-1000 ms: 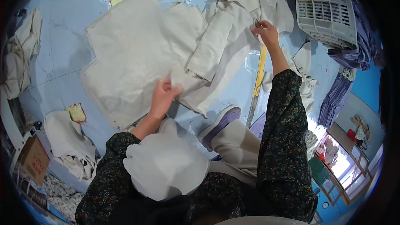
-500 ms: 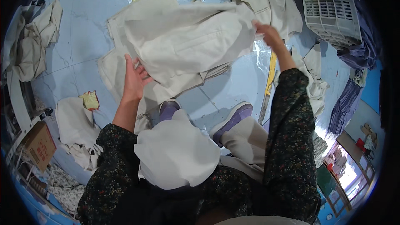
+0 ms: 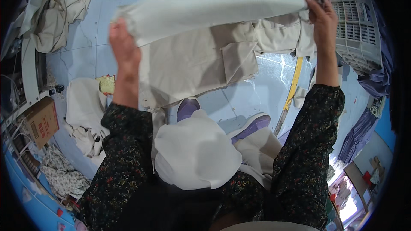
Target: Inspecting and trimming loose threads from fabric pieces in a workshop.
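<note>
A large off-white cloth garment (image 3: 201,38) is stretched out in the air in front of me. My left hand (image 3: 123,45) grips its left edge at upper left. At upper right, my right hand (image 3: 323,15) grips the garment's right edge, arm raised. The lower part of the cloth hangs down over the blue floor mat (image 3: 252,98). Both forearms wear dark flowered sleeves. My purple shoes (image 3: 252,124) show below the hanging cloth.
A white slatted plastic basket (image 3: 355,21) stands at upper right. Piles of pale cloth lie at upper left (image 3: 55,13) and at left (image 3: 85,111). A yellow stick (image 3: 291,94) lies on the mat. A cardboard box (image 3: 40,119) sits at far left.
Both hands have lifted the garment off the mat. It went from lying flat, to half raised, to held up and spread wide between the two hands.
</note>
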`<state>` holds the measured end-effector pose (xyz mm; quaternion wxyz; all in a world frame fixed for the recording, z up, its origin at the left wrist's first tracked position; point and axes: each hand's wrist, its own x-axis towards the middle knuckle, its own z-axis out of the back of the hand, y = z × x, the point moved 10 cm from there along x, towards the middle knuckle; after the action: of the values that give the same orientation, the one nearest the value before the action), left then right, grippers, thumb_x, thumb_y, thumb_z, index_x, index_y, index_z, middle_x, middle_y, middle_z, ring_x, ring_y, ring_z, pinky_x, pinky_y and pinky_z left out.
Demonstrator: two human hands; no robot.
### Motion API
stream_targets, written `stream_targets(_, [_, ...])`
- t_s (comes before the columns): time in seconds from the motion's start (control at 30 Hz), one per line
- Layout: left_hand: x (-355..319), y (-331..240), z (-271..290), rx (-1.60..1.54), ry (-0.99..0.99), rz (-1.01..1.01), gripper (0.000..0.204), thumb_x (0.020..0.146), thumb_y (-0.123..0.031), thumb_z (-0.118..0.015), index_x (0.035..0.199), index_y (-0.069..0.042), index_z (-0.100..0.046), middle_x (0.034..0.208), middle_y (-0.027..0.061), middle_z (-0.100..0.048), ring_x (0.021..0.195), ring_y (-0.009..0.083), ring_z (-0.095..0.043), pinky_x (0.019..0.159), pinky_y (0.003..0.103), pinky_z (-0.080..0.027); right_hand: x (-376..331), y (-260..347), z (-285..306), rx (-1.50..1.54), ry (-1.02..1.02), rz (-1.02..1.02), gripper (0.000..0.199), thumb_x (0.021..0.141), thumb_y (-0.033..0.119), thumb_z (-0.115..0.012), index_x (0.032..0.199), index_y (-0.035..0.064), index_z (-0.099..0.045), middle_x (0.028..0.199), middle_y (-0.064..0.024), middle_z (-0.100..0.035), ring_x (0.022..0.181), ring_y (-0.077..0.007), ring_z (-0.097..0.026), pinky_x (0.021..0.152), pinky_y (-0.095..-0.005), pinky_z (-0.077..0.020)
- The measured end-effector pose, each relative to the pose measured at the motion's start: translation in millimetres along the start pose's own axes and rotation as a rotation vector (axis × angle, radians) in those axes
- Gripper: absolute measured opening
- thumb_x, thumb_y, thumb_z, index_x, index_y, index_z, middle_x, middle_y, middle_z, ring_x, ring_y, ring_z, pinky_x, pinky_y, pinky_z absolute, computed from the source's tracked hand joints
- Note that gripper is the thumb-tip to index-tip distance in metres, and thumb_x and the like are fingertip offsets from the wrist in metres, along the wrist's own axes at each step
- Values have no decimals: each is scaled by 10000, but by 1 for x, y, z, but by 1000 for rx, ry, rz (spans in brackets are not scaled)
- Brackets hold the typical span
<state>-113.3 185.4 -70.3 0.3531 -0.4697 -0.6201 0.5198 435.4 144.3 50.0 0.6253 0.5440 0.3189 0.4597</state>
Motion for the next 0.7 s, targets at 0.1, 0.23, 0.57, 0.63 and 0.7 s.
stream_targets(0.1, [-13,-82,24,56,-9,-133,199,1054,-230,-530,1059,-32,-549,1007,71,-633,895,155,-656,780,337,-580,-6,41,-26,108,70,45,73,923,119,-735,981,80,-712,669,105,-521,507,0,-312,493,-201,-202])
stream_targets(0.23, [-63,-93,71,259,-73,-62,294,1058,-282,-526,1153,-6,-565,1067,87,-645,975,166,-653,806,328,-565,-49,-18,-55,-43,189,-266,250,895,162,-763,1092,20,-706,741,62,-629,555,11,-427,494,-193,-277])
stream_targets(0.57, [-166,141,210,400,-159,650,215,1049,-227,-512,978,-38,-586,963,59,-625,853,131,-576,805,320,-488,-154,-208,-132,-187,446,-672,240,915,253,-714,973,22,-685,772,14,-610,670,-102,-523,612,-270,-425])
stream_targets(0.63, [-178,152,213,335,-121,714,205,1049,-219,-507,962,-49,-579,943,53,-626,838,138,-597,774,320,-503,-171,-229,-119,-335,689,-829,387,920,386,-687,932,-1,-684,786,-33,-658,701,-139,-584,668,-293,-463])
stream_targets(0.7, [-186,148,208,321,-58,785,200,1049,-219,-508,964,-53,-578,918,46,-630,812,150,-623,734,323,-518,-184,-231,-92,-429,1057,-892,406,902,397,-690,875,-7,-712,777,-83,-718,689,-181,-669,700,-298,-499])
